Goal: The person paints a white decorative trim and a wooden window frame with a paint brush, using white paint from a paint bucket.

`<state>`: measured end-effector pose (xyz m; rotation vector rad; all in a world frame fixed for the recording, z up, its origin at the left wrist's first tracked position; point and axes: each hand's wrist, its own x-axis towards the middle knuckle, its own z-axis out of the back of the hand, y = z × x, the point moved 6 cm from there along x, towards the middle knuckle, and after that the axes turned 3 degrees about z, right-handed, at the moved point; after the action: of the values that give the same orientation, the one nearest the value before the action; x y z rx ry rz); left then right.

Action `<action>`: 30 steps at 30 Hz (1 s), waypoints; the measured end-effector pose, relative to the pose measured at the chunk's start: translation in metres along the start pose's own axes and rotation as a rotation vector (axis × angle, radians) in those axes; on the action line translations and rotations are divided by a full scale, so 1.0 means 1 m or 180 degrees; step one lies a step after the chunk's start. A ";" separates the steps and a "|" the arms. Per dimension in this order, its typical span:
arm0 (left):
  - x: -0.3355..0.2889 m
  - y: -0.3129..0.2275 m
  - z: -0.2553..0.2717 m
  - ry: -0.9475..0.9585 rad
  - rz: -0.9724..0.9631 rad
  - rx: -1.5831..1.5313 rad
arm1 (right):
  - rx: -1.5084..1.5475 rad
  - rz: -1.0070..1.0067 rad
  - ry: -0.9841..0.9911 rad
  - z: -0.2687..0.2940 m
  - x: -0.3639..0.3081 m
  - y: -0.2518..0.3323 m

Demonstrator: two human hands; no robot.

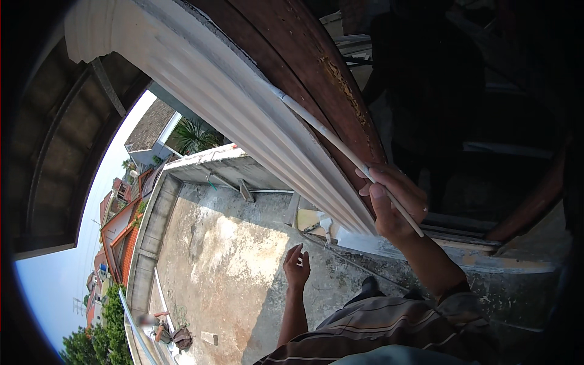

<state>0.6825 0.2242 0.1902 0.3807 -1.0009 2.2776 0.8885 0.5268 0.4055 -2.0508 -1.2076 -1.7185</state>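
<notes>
My right hand (pixel 398 204) is closed around a thin paintbrush (pixel 328 135) with a long pale handle. Its whitish tip lies at the seam where a white ridged moulding (pixel 225 115) meets a dark brown wooden frame (pixel 292 67). The handle's rear end sticks out past my palm. My left hand (pixel 297 267) hangs low over the concrete floor, away from the moulding. Its fingers are loosely bent and apart, and I see nothing held in them.
Scuffed brown patches mark the wood. Dark glass (pixel 438 121) fills the right side. A white-splashed tray-like thing (pixel 313 220) lies at the moulding's foot. A low concrete wall (pixel 146 255) bounds the terrace, where a person (pixel 159 328) sits by a bag (pixel 181 337).
</notes>
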 end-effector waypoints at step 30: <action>0.068 -0.150 0.041 -0.0416 -0.1260 -0.0553 | -0.0092 0.0117 0.0174 -0.017 0.036 0.008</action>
<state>0.7265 0.3007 0.3349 0.6014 -1.0718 1.8172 0.8805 0.5274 0.4458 -2.0155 -1.1281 -1.7731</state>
